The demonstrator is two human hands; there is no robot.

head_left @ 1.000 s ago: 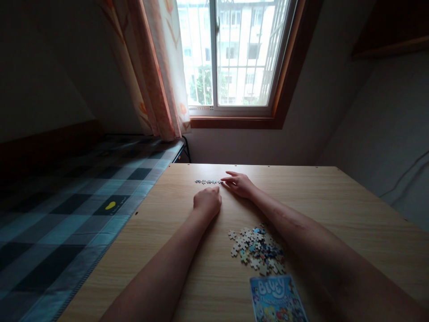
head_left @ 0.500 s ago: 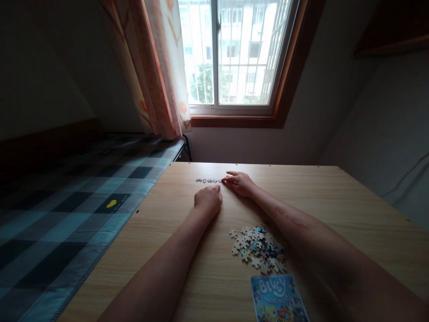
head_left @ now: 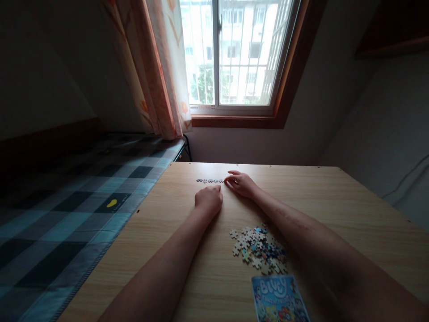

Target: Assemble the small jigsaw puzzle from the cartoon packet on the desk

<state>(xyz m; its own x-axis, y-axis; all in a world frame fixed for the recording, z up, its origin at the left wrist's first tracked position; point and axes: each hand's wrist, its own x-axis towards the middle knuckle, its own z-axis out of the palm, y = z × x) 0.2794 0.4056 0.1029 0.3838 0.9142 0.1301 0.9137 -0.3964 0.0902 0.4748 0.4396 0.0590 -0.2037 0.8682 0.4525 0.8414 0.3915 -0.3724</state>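
Observation:
A thin strip of joined jigsaw pieces (head_left: 209,181) lies across the far part of the wooden table. Just in front of its right half rests my left hand (head_left: 208,199), curled into a fist with the index finger toward the strip; whatever its fingers may hold is hidden. My right hand (head_left: 241,184) is beside the strip's right end, fingers apart and lower fingertips on or just over the tabletop, very near the last piece. Between my forearms sits a heap of loose jigsaw pieces (head_left: 258,246), some pale side up, others coloured.
A blue Bluey picture box or card (head_left: 279,299) lies at the near edge, close below the heap. The wooden table (head_left: 335,201) reaches toward the window wall. To the left stands a bed with a checked cover (head_left: 83,214); a curtain (head_left: 157,67) hangs behind it.
My right hand's fingertips have drawn slightly right, off the end of the strip, showing its last piece more fully. My left hand stays nearly still.

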